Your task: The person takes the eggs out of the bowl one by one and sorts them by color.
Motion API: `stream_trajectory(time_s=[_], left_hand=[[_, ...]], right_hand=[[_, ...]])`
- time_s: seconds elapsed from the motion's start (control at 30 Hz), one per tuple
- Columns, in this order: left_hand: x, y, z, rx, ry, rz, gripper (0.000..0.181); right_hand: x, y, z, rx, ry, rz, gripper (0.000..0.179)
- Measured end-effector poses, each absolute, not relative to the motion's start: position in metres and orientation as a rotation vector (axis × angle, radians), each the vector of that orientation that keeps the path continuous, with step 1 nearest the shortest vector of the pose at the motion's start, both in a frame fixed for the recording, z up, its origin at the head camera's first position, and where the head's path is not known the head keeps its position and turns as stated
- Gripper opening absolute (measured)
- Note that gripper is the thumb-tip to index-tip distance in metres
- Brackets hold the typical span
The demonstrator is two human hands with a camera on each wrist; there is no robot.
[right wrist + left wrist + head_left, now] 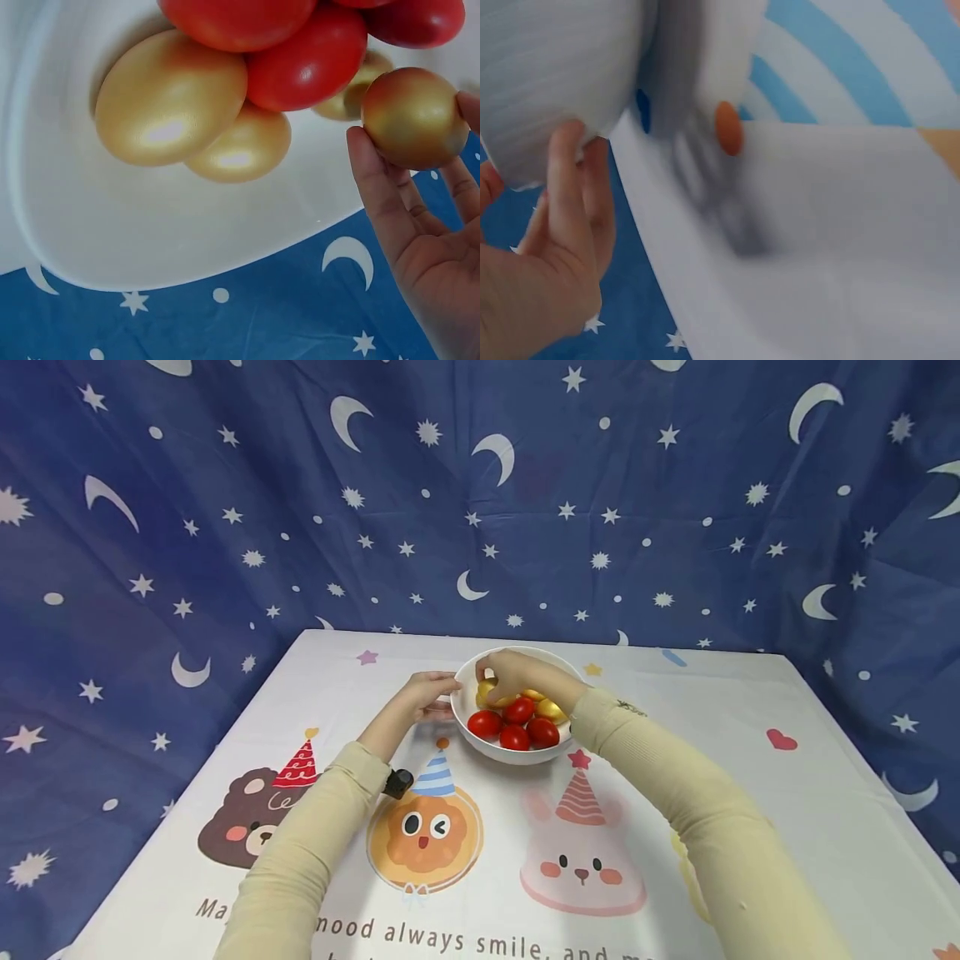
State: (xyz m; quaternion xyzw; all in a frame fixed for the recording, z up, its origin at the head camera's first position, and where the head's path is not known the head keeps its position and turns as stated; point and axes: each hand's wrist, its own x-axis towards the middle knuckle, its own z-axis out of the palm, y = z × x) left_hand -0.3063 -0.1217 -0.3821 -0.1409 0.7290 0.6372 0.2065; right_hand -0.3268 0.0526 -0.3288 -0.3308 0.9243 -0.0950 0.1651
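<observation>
A white bowl [459, 739] stands at the far middle of the table, with several shiny red eggs [543, 732] and several golden eggs [171, 97] in it. My left hand [420, 693] holds the bowl at its left side, with fingers against the outer wall [562, 67] and one fingertip by the rim. Reaching over the bowl, my right hand [510, 672] grips a golden egg [415, 118] between thumb and fingers. In the right wrist view this egg sits above the bowl's edge, beside the other eggs. The head view partly hides it behind the hand.
A white tablecloth [720, 727] printed with cartoon animals, hats and lettering covers the table. Behind it hangs a dark blue curtain [420, 527] with moons and stars. A small black device [398, 783] is at my left wrist.
</observation>
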Motion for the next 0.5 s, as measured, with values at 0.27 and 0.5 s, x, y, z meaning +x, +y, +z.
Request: stream_trajectory(time_s=[0.27,0.5], left_hand=[[-0.302,-0.122,-0.381,-0.380,2.132,1.765,0.047],[-0.305,-0.124,-0.389,-0.414,1.954,1.864,0.051]], right_hand=[[-0.320,0.060,-0.321,-0.967,2.631,-0.309,0.026],[-0.313,0.073,-0.315,-0.967,2.641,-0.314,0.027]])
